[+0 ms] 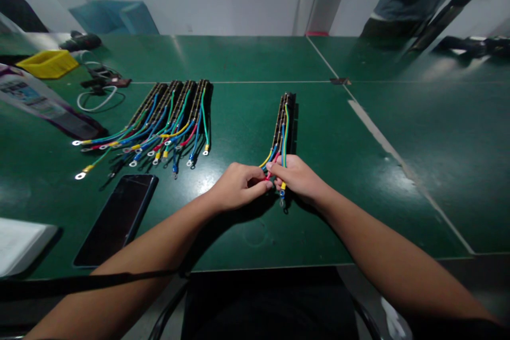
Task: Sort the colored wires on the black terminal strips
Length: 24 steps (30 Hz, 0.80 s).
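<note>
Wired strip (286, 117) lies lengthwise on the green table (247, 64), right of centre, its coloured wires (283, 141) running toward the near edge. The left hand (237, 186) pinches what looks like a red wire (272, 171). The right hand (297, 176) is closed around the coloured wires beside it. Four similar strips (175, 111) lie to the left, with a phone (119, 218) nearer.

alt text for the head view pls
The left hand and right hand pinch coloured wires at the near end of a strip on a green table. Four more wired strips lie to the left, a phone near them.
</note>
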{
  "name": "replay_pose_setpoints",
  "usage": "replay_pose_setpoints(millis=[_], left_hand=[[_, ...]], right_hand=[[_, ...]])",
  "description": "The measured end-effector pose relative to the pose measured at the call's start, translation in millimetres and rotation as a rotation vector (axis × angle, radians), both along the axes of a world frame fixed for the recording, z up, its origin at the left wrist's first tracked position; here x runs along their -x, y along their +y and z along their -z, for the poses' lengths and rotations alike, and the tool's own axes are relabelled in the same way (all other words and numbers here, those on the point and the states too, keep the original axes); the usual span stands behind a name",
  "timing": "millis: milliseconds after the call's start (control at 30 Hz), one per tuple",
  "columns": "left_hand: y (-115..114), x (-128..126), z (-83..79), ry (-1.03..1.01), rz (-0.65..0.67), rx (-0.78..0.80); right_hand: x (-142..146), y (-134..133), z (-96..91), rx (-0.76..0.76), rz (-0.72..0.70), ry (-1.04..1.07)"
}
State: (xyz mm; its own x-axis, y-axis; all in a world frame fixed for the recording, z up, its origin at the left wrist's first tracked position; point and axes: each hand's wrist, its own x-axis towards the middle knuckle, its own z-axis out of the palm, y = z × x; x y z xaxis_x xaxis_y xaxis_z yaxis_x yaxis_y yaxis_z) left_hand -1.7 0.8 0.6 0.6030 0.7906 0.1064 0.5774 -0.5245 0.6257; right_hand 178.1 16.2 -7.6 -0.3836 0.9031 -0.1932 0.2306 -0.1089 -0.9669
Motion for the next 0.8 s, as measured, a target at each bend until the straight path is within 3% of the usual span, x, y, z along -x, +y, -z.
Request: replay_pose_setpoints(millis=[233,433,667,800], left_hand=[[0,-1,3.5,0.004,-0.052,-0.064],[-4,4,-4.6,-0.131,0.143,-0.052],[0,5,4.8,-0.184,0.034,-0.376],[2,5,7.6,-0.271,0.101,-0.434]], right_hand=[[1,-1,-1.6,0.037,0.034,0.019],[-3,-2,-6.2,0.141,0.015,0.16],[-4,-1,-5.8,0.167,-0.001,0.176],[-4,-1,-4.6,0.085,-0.062,0.088]])
